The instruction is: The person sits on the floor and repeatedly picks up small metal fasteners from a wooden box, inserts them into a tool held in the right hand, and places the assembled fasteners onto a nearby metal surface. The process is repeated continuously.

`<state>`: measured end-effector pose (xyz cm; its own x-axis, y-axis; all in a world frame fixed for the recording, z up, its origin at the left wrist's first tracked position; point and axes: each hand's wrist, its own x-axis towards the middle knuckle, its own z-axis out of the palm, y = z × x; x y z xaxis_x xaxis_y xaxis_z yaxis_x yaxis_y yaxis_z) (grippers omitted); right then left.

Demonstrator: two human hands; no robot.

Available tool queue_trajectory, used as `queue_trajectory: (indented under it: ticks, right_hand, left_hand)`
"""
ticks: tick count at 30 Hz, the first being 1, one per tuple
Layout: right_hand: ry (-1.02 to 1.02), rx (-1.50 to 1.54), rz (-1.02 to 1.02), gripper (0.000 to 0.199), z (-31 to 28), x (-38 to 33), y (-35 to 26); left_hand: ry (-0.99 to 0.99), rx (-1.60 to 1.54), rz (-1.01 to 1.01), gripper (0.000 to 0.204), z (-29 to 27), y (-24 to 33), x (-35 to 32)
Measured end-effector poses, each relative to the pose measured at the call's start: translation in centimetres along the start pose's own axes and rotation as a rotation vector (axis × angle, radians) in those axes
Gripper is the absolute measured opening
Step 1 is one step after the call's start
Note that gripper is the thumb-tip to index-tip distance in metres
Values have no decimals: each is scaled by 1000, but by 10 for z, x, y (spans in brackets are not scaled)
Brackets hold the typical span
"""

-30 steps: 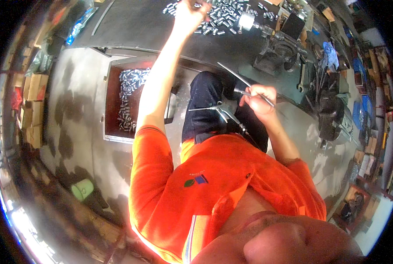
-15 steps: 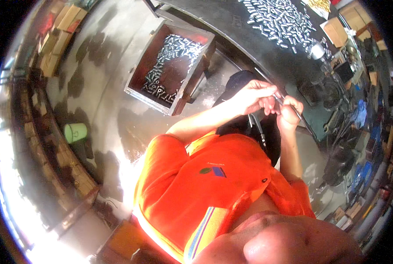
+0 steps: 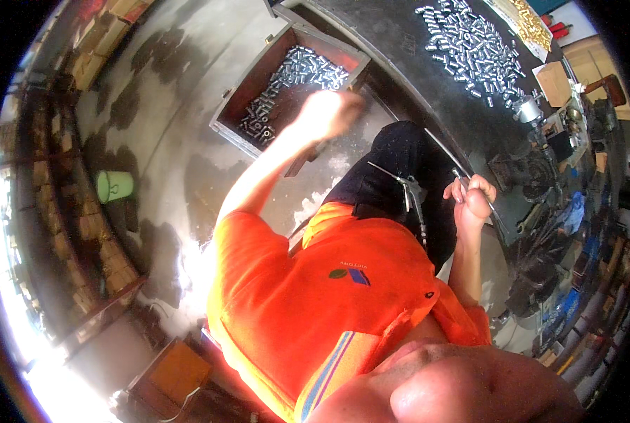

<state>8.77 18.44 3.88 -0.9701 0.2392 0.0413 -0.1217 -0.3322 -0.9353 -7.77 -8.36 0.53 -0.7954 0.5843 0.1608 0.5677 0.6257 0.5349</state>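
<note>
My left hand (image 3: 331, 115) is smeared by motion over the right front rim of a wooden box (image 3: 224, 113). Its fingers do not show clearly. Inside the box lie many small silvery cylindrical metal parts (image 3: 302, 67). At the bench edge, my right hand (image 3: 473, 197) is closed around a long thin metal rod (image 3: 444, 146), which slants from upper left to lower right. Any small piece between these fingers is hidden. Over my dark trousers hangs a thin-nozzled metal tool (image 3: 409, 192) on a hose, apart from both hands.
On the dark bench (image 3: 399, 41) lies a heap of silvery metal parts (image 3: 473, 53). Brass-coloured pieces (image 3: 530, 27) lie beyond it. A metal cup-like piece (image 3: 527, 110) and tools stand at the right. A pale green bucket (image 3: 114, 187) stands on the floor at left.
My left hand has left my right hand and swung leftward to the box. The right hand stays by the rod at the bench edge. The view has shifted slightly.
</note>
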Motion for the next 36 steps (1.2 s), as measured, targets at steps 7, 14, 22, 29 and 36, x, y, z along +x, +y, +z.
queue_trajectory:
  ticks: [7, 14, 22, 29, 36]
  right_hand:
    - [-36, 1, 60, 17, 1, 1, 7]
    - [-30, -49, 62, 18, -4, -1, 6]
    - [-8, -11, 46, 19, -9, -6, 12]
    - [-44, 37, 58, 28, 0, -3, 14]
    - [-120, -61, 12, 28, -1, -6, 9]
  left_hand:
    - [-368, 557, -450, 20, -1, -175, -54]
    - [-749, 788, -304, 18, 35, -203, -56]
    - [-219, 411, -399, 21, 9, -182, -52]
    - [156, -1251, -387, 24, -25, -71, -23]
    - [-120, -1530, -234, 25, 8, 31, 5]
